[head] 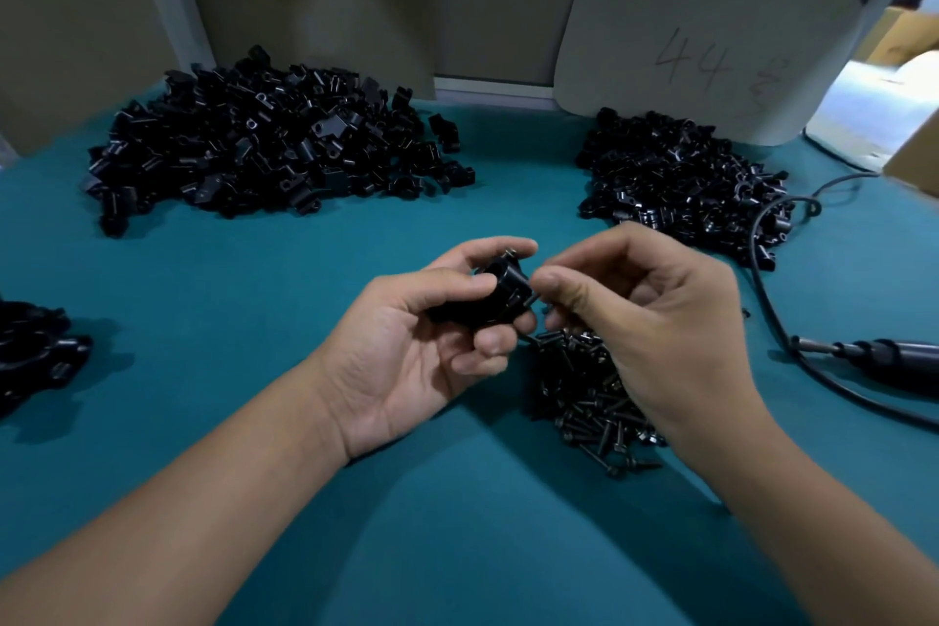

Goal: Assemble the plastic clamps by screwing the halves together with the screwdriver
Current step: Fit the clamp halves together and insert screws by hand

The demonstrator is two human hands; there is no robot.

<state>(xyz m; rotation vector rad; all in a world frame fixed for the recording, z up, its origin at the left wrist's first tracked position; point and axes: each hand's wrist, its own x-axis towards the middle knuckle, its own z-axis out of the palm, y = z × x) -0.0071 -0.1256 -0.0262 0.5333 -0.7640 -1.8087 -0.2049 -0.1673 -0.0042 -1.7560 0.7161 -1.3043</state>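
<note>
Above the teal table, just beyond the pile of screws, we hold a black plastic clamp between our two hands. Our left hand grips it, thumb curled over the top and fingers wrapped under and around its near side, palm turned up. Our right hand meets the clamp from the other side, thumb and forefinger pinched together right against its edge; they seem to hold a small screw there, though we cannot tell for sure, as the fingertips hide it. The remaining right fingers curl loosely above the screws. A tiny screw head shows at the clamp's top, by the left fingertips.

Beyond the clamp and to its left lies a large heap of black clamp halves; beyond it to the right, a second heap of smaller black parts. Right of the screws, the electric screwdriver lies flat on the table, its bit pointing toward us, its black cable looping back past the second heap. Behind that heap leans a pale board marked "44". Far left of the clamp, at the table's edge, sits a cluster of black assembled pieces.
</note>
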